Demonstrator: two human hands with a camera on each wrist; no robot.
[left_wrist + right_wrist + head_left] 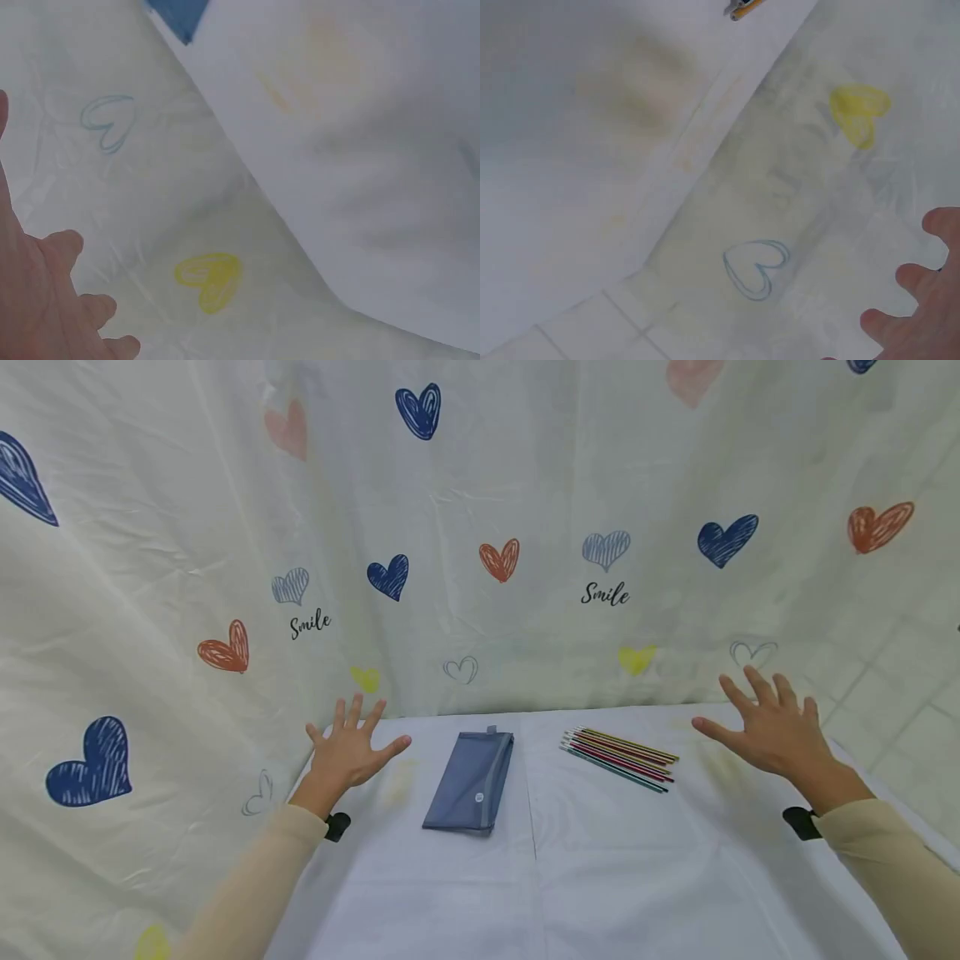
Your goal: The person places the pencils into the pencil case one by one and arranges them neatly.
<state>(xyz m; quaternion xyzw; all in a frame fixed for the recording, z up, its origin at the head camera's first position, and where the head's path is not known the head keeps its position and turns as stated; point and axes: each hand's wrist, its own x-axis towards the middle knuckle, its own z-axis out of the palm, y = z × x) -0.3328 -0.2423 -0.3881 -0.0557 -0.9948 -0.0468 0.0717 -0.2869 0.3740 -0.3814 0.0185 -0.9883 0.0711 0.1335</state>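
Observation:
With fingers spread, my left hand [347, 753] is held up over the left side of the table, touching nothing. My right hand [776, 735] is likewise raised with its fingers apart over the right side, holding nothing. A flat blue-grey zippered pouch [469, 781] lies on the table, nearer to the left hand. Several pencils [618, 758] in dark green, red and yellow tones lie side by side, slanted, between the pouch and the right hand. Parts of the left hand [49, 300] and right hand [922, 300] show at the edges of the wrist views.
A white cloth covers the table [600, 877], with a crease running down its middle. Behind and to the left hangs a pale curtain [525, 468] printed with hearts and "Smile". Tiles [900, 693] show through or beside it at the right.

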